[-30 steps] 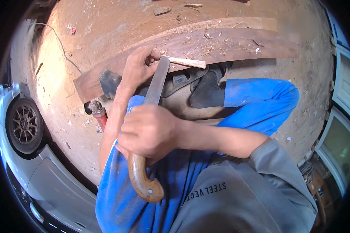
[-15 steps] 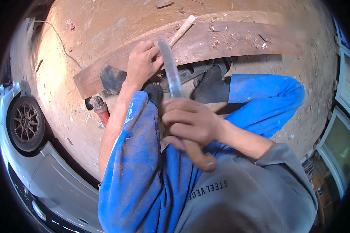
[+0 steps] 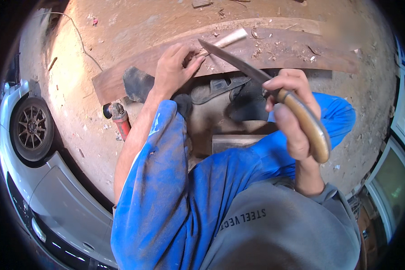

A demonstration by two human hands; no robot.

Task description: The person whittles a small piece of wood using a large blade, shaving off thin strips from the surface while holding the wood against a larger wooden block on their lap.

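On the dark wooden plank (image 3: 274,54), the left hand (image 3: 175,67) presses down with its fingers curled over a pale wooden stick (image 3: 227,39), pinning its near end against the board; the stick's far end juts out up and to the right, free of the hand. The right hand (image 3: 290,114) is raised clear of the plank, its fingers wrapped tight around the curved, tan handle of a large knife (image 3: 274,92). The long dark blade runs up and to the left from that grip, its tip lying just beside the left hand's fingertips and the stick; whether the tip touches the wood cannot be told. Wood chips and shavings lie scattered over the plank and the dusty ground (image 3: 121,27) beyond it. Under the plank's near edge sit dark shoes (image 3: 220,87), and the person's legs in blue trousers (image 3: 202,189) fill the lower middle. A red power tool (image 3: 119,119) lies on the ground to the left, below the plank's end. Further left stands a silver car (image 3: 45,180) with its wheel showing
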